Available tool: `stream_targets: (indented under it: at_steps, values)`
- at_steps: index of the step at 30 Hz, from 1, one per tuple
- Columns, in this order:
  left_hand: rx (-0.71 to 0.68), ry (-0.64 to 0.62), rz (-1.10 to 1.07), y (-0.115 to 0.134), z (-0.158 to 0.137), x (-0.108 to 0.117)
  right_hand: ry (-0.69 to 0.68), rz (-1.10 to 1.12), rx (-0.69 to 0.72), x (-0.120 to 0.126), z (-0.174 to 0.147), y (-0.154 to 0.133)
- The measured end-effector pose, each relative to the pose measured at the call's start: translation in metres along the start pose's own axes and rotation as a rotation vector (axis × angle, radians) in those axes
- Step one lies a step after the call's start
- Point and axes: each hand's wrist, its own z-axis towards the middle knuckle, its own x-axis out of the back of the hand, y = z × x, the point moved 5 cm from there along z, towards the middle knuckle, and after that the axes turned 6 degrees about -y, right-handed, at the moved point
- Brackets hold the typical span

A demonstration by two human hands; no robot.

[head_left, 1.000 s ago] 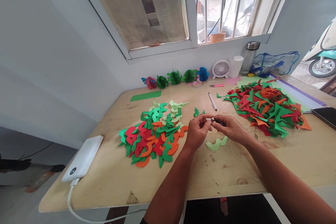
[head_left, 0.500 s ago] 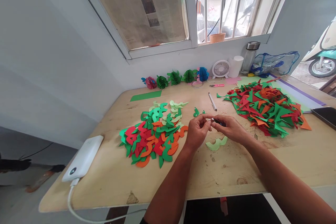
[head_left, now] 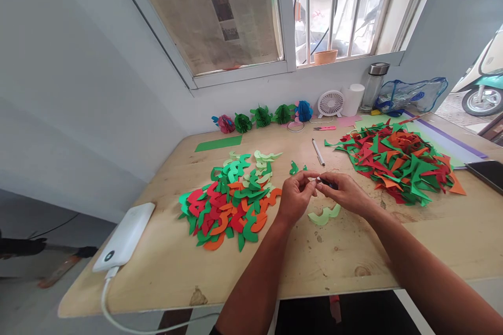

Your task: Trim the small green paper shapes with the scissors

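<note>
My left hand (head_left: 297,198) and my right hand (head_left: 348,192) meet over the middle of the table, fingertips almost touching. A small dark object (head_left: 327,183) sits in the closed fingers of my right hand; its kind is hard to make out. The left fingers are pinched together, and what they hold is hidden. Just below the hands lies a pale green wavy paper cutout (head_left: 324,216). Beyond them are small dark green paper pieces (head_left: 294,168). Left of my hands spreads a heap of curved paper cutouts (head_left: 220,204) in green, red and orange.
Pointed paper scraps (head_left: 401,162) are piled at right, near a phone (head_left: 487,174). A pen (head_left: 318,152), pink snips (head_left: 324,128), fan (head_left: 330,103), glass bottle (head_left: 373,86) and several paper honeycomb figures (head_left: 261,116) stand or lie toward the wall. A cabled power bank (head_left: 124,235) rests at left.
</note>
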Motion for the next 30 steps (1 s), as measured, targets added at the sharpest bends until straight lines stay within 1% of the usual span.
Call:
stream_targets:
  at_steps: [7, 14, 19, 30]
  values:
    - [-0.002, -0.004, 0.016, 0.0011, -0.0006, 0.0002, 0.009, 0.012, 0.01, -0.0002, -0.0002, -0.0015]
    - [-0.003, -0.001, 0.001, 0.0032, -0.001, -0.0007, 0.015, 0.023, -0.028, -0.0008, -0.0008, 0.0008]
    - [0.0, 0.001, 0.008, 0.0036, -0.0011, -0.0005, 0.007, 0.017, -0.026, -0.0012, -0.0012, 0.0004]
    - [0.005, -0.001, 0.007, 0.0035, -0.0016, -0.0011, 0.004, -0.059, -0.037, -0.0009, -0.0009, 0.0]
